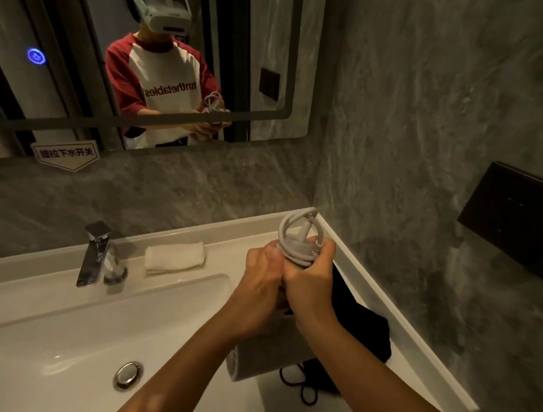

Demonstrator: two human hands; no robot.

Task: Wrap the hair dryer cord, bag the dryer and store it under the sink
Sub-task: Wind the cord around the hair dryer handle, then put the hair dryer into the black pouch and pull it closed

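The grey hair dryer [264, 353] is held over the right side of the sink, its barrel showing below my forearms. Its grey cord [297, 237] is coiled in loops around the handle end, with the plug sticking up among the loops. My left hand [261, 284] grips the handle from the left. Touching it on the right, my right hand [311, 281] is closed over the handle and the coiled cord. A black drawstring bag [361, 328] lies on the counter under my right forearm, its dark red cord [300, 389] trailing beside the basin.
The white sink basin [55, 334] has a chrome drain [128, 375] and a chrome faucet [97, 253] behind it. A folded white towel [175, 256] lies on the counter's back ledge. A mirror [270, 58] hangs above, a grey stone wall on the right carries a black panel [521, 221].
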